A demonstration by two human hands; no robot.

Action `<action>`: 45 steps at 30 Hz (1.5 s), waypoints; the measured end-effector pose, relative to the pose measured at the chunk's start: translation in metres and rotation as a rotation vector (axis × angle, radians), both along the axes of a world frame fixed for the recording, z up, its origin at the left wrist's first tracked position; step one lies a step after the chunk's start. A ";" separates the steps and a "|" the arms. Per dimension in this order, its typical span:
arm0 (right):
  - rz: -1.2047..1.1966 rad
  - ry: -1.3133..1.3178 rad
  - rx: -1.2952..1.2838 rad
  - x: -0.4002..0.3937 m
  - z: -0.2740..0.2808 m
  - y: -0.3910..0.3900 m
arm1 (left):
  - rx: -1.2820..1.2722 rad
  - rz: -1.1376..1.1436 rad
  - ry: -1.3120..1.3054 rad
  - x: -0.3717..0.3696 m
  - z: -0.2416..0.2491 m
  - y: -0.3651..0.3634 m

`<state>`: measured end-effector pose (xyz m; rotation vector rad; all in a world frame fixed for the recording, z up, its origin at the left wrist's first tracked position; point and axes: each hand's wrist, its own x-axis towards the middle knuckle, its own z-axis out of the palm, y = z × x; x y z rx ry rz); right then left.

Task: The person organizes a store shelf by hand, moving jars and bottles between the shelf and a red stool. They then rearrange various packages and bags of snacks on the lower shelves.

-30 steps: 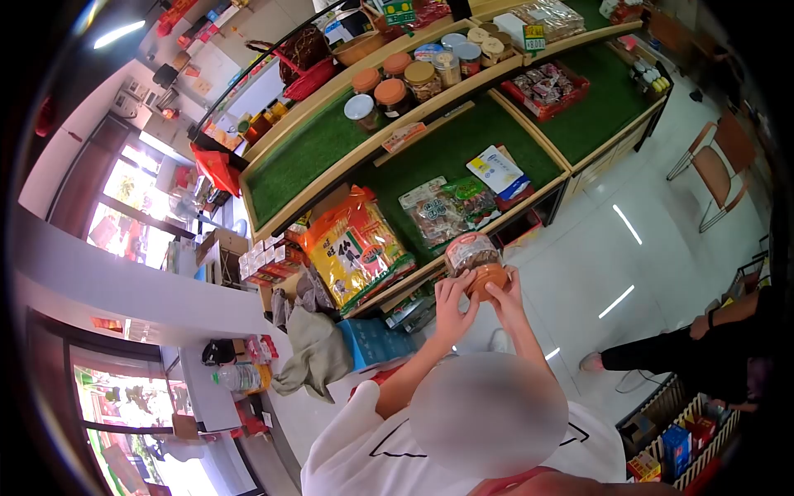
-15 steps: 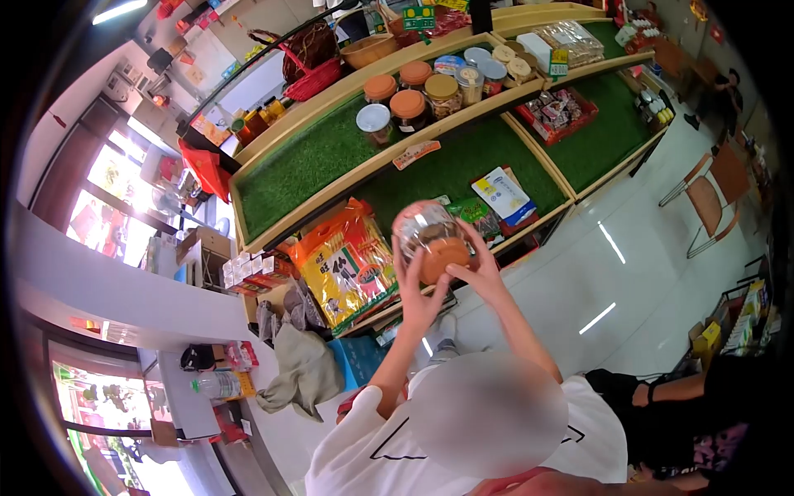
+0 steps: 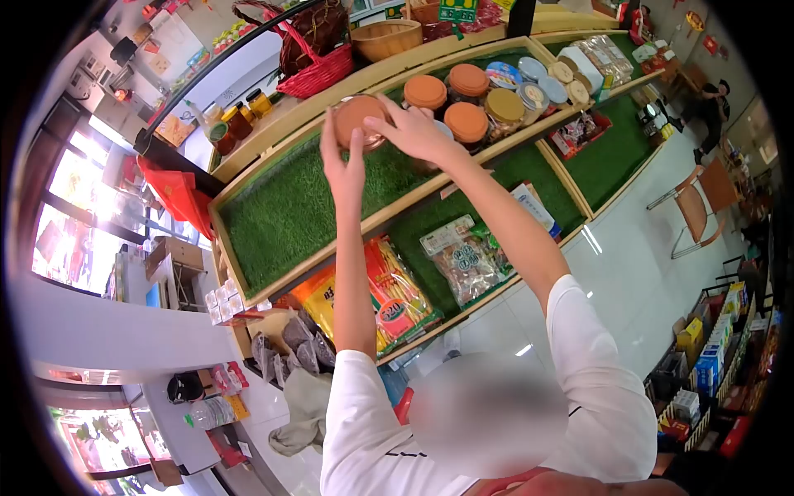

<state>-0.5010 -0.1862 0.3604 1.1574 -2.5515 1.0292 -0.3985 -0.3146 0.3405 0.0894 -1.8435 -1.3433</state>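
Observation:
Both hands are around a clear jar with an orange lid (image 3: pixel 356 118) over the upper shelf's green turf (image 3: pixel 285 211). My left hand (image 3: pixel 344 165) grips its left side, fingers pointing up along it. From the right, my right hand (image 3: pixel 413 132) holds the jar, with fingertips on the lid's edge. Just right of the hands stand several jars with orange lids (image 3: pixel 425 92), a jar with a gold lid (image 3: pixel 504 106) and some with silver lids (image 3: pixel 531 69). My right forearm passes over the shelf's front edge.
Bagged snacks (image 3: pixel 467 260) and a yellow-orange packet (image 3: pixel 389 298) lie on the lower shelf. Behind the upper shelf are a pink basket (image 3: pixel 318 70) and a wooden basket (image 3: pixel 386 40). A red bag (image 3: pixel 175 194) hangs at the left end. A chair (image 3: pixel 693 207) and a seated person are at right.
Both hands have carried the jar from in front of the lower shelf up and left to the upper shelf. It was tilted with its lid toward me; now the lid faces up.

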 end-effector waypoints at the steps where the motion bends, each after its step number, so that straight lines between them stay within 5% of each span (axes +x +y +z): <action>1: -0.028 -0.017 0.069 -0.017 -0.005 -0.004 | 0.061 -0.049 -0.041 -0.018 -0.008 -0.011; 6: -0.068 -0.028 0.454 -0.056 -0.019 -0.001 | 0.060 -0.094 -0.335 -0.070 -0.043 -0.026; 9: -0.157 -0.062 0.165 -0.053 -0.025 -0.001 | 0.022 -0.040 -0.425 -0.080 -0.045 -0.025; 15: -0.325 0.511 -0.219 -0.050 -0.051 -0.014 | -0.103 0.083 -0.449 -0.088 -0.054 -0.021; 17: -0.256 0.443 -0.290 -0.051 -0.051 -0.009 | -0.101 0.072 -0.445 -0.085 -0.058 -0.018; 20: -0.177 0.349 -0.421 -0.039 -0.046 0.011 | 0.343 -0.169 -0.346 -0.079 -0.083 -0.022; 26: -0.133 0.254 -0.527 0.021 -0.046 0.098 | 0.236 -0.072 -0.367 -0.001 -0.092 0.017; 29: -0.157 0.212 -0.519 0.079 -0.097 0.165 | 0.207 -0.027 -0.243 0.062 -0.096 0.067; 31: -0.138 -0.072 -0.483 0.133 -0.159 0.219 | 0.169 0.018 -0.191 0.116 -0.107 0.113; 35: -0.245 -0.305 -0.118 0.247 -0.345 0.343 | 0.131 0.103 -0.517 0.248 -0.180 0.217; 37: -0.293 -0.803 0.082 0.313 -0.454 0.426 | 0.010 0.097 -0.709 0.323 -0.236 0.254; 39: -0.199 -0.872 0.420 0.369 -0.525 0.505 | -0.048 0.051 -0.840 0.395 -0.285 0.269; 42: -0.048 -1.324 0.924 0.396 -0.549 0.574 | 0.244 0.170 -1.217 0.516 -0.363 0.294; 45: -0.102 -1.524 1.092 0.385 -0.539 0.602 | 0.261 0.238 -1.708 0.626 -0.454 0.296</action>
